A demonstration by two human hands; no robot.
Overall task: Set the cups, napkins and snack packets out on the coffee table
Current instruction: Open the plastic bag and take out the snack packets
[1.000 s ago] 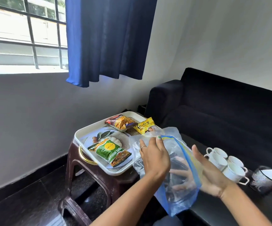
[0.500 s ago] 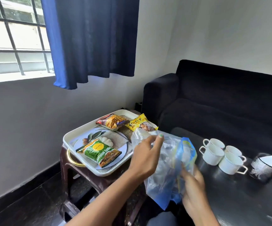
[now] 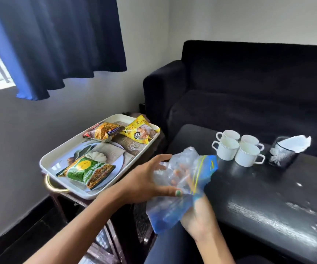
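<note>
Both hands hold a crumpled clear plastic bag (image 3: 184,180) with a blue and yellow zip strip, above the gap between stool and table. My left hand (image 3: 146,181) presses on its left side with fingers spread. My right hand (image 3: 199,220) grips it from below. Several white cups (image 3: 235,149) stand bunched together on the black coffee table (image 3: 268,206). White napkins (image 3: 294,143) stick out of a black mesh holder (image 3: 281,155) to their right. A green snack packet (image 3: 87,172), an orange one (image 3: 104,131) and a yellow one (image 3: 138,132) lie on a white tray (image 3: 62,151).
The tray rests on a dark brown plastic stool (image 3: 81,208) left of the table. A black sofa (image 3: 249,88) stands behind the table. A blue curtain (image 3: 58,44) hangs over a window at the upper left. My knee is at the bottom edge.
The bag has been crumpled smaller between my hands, and my right hand has gone from inside it to gripping it from below. The view has swung right and closer to the table.
</note>
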